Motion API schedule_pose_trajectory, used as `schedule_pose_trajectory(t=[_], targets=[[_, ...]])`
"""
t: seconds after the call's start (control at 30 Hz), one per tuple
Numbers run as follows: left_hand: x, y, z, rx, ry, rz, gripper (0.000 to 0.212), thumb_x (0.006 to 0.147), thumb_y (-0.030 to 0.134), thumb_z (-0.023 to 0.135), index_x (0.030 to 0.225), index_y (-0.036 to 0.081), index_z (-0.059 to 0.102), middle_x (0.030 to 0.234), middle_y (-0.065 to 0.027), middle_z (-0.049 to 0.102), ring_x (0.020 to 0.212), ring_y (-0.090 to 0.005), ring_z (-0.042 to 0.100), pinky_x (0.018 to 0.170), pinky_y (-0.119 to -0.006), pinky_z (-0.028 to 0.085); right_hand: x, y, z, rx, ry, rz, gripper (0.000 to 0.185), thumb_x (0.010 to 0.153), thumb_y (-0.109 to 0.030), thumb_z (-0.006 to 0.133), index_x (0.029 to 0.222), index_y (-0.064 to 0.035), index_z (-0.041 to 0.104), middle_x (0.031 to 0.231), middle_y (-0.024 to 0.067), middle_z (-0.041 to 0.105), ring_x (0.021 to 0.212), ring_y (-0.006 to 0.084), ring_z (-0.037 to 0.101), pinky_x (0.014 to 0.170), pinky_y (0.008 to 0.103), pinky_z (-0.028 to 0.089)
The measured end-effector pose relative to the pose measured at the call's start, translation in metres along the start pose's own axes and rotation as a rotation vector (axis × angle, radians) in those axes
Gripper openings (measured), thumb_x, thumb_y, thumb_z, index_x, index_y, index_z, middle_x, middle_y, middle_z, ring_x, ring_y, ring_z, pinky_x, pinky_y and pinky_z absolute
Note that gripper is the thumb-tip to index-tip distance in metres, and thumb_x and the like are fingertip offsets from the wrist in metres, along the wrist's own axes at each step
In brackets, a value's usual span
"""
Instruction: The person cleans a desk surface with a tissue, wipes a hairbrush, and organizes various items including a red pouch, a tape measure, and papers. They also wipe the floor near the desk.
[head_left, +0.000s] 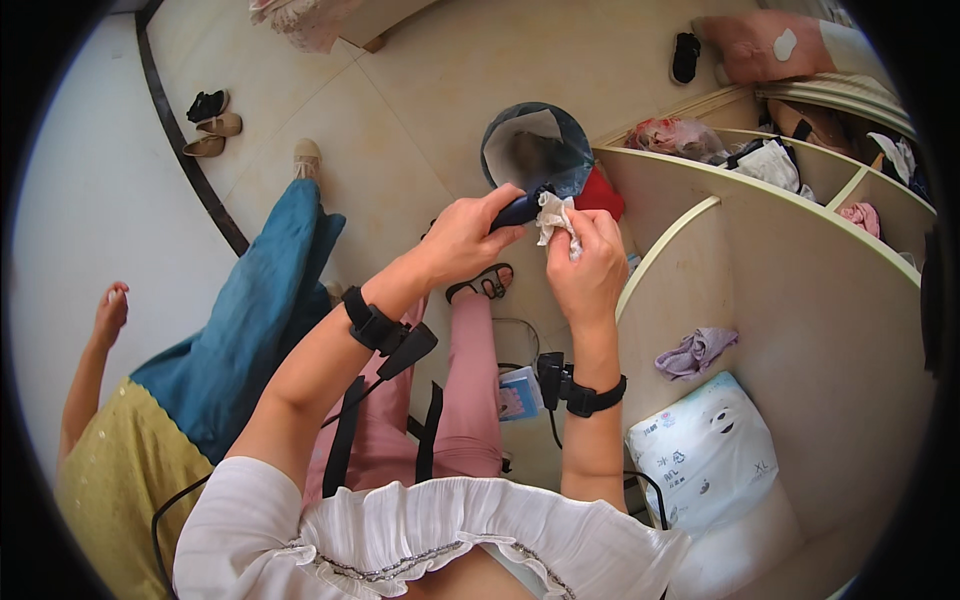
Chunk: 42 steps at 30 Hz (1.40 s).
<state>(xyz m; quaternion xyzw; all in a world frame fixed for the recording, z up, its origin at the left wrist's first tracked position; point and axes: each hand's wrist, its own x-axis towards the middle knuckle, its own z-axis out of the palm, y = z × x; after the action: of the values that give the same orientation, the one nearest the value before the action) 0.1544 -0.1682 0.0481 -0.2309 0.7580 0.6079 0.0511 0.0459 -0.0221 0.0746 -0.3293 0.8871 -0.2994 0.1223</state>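
My left hand (469, 231) is closed around a dark blue handle (514, 213), whose black end points up and to the right. Between the fingers and thumb of my right hand (589, 259) is a crumpled white tissue (556, 217), pressed against or right beside that black end. Just beyond both hands stands a round bin (582, 146) with a bluish liner. Inside it a pale sheet shows, and its bottom is dark and blurred. What the dark object is cannot be told for certain.
Another person (135, 450) is close on the left. To the right, a cream shelf unit (787, 202) holds clothes and bags. A lilac cloth (696, 352) and a white diaper pack (705, 450) lie on a surface there. Shoes (214, 135) rest on the tiled floor. Red fabric (600, 196) touches the bin.
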Motion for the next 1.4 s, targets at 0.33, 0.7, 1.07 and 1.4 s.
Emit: schedule_pose_trajectory(t=[0.33,0.7,1.07,1.4], targets=[[0.004,0.004,0.011,-0.254,-0.172,-0.160,0.036,0.093,0.021,0.066,0.121,0.004,0.051,0.077,-0.0096,0.060,0.067,-0.0192,0.058,0.061,-0.032,0.051,0.004,0.030,-0.028,0.200,0.104,0.158,0.022,0.089,-0.017,0.065,0.104,-0.0034,0.072,0.100,0.0115,0.067,0.093,0.0301,0.063,0.081,0.0367,0.051],[0.007,0.003,0.040,-0.387,-0.128,-0.277,0.033,0.095,0.021,0.066,0.121,0.006,0.053,0.080,0.0005,0.058,0.069,-0.0075,0.055,0.058,-0.025,0.051,-0.014,0.040,0.020,0.688,-0.019,0.395,0.021,0.095,-0.011,0.055,0.110,0.0004,0.065,0.089,0.0118,0.068,0.079,0.0194,0.064,0.072,0.0334,0.049],[0.029,-0.008,0.020,-0.519,-0.181,-0.385,0.035,0.095,0.013,0.060,0.127,0.006,0.047,0.078,-0.0006,0.055,0.067,-0.0083,0.054,0.054,-0.026,0.050,-0.016,0.020,0.011,0.199,0.157,0.086,0.028,0.088,-0.006,0.061,0.115,-0.0062,0.067,0.121,0.0132,0.064,0.107,0.0319,0.059,0.092,0.0397,0.048],[0.042,-0.003,0.033,-0.628,-0.236,-0.431,0.029,0.096,0.009,0.059,0.123,0.005,0.049,0.075,0.0009,0.052,0.061,-0.0073,0.049,0.051,-0.024,0.041,0.032,0.050,0.059,0.107,0.253,0.049,0.022,0.081,-0.003,0.063,0.099,-0.0122,0.072,0.105,0.0041,0.071,0.091,0.0294,0.061,0.080,0.0401,0.051]])
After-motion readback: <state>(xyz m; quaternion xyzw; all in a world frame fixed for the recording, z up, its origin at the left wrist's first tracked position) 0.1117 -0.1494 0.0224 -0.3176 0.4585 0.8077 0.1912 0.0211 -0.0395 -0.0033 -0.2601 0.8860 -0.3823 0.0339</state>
